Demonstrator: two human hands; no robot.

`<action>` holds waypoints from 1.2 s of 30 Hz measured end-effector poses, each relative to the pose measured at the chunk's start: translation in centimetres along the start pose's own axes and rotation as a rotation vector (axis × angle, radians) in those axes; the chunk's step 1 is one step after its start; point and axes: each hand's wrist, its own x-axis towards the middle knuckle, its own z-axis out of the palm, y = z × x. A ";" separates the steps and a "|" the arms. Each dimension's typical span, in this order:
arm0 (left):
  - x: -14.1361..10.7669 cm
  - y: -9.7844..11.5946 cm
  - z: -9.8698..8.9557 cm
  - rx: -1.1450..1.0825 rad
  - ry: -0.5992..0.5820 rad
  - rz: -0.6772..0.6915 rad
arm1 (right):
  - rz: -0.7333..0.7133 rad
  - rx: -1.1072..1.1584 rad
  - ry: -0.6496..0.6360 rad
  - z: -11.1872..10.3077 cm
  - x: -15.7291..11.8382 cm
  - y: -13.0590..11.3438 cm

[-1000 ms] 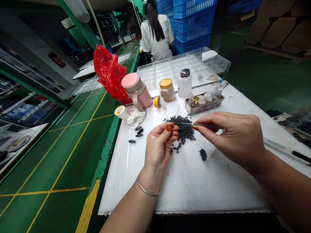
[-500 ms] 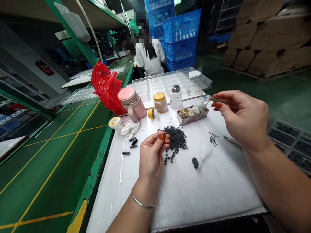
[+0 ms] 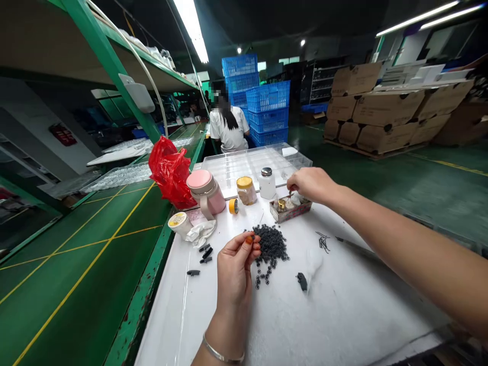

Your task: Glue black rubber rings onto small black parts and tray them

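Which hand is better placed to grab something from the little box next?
Probably the right hand: its fingers are down at the little box. The left hand is farther away, near the pile of black rings, and seems to be pinching a small dark part.

The right hand, a second ago holding a thin tool up to the left hand's fingertips, is now well apart from it, fingers lowered at the back of the small open box of bottles. The thin black pins it covered then lie exposed, and the tilted-up view takes in a ceiling light.
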 end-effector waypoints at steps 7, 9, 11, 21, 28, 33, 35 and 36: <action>-0.1 0.0 -0.1 -0.010 0.018 -0.014 | -0.104 0.043 -0.022 2.4 0.8 -1.2; 0.0 0.0 -0.1 -0.017 0.026 -0.008 | -0.108 0.066 0.038 2.5 0.9 -1.1; 0.1 0.0 -0.2 -0.019 0.031 -0.003 | -0.085 0.094 0.125 2.2 0.4 -0.7; 0.3 -0.3 -0.2 -0.017 -0.006 0.060 | -0.089 0.514 0.128 -0.2 -8.5 0.3; 0.8 -0.5 -0.3 0.009 -0.041 0.097 | -0.232 0.401 -0.284 2.6 -13.3 -0.8; 0.9 -0.6 -0.3 0.037 -0.057 0.137 | -0.272 0.388 -0.193 3.8 -14.8 -2.6; 0.9 -0.6 -0.4 0.047 -0.071 0.147 | -0.290 0.399 -0.167 4.1 -15.0 -3.0; 0.9 -0.6 -0.4 0.049 -0.077 0.151 | -0.290 0.391 -0.139 4.2 -15.0 -3.1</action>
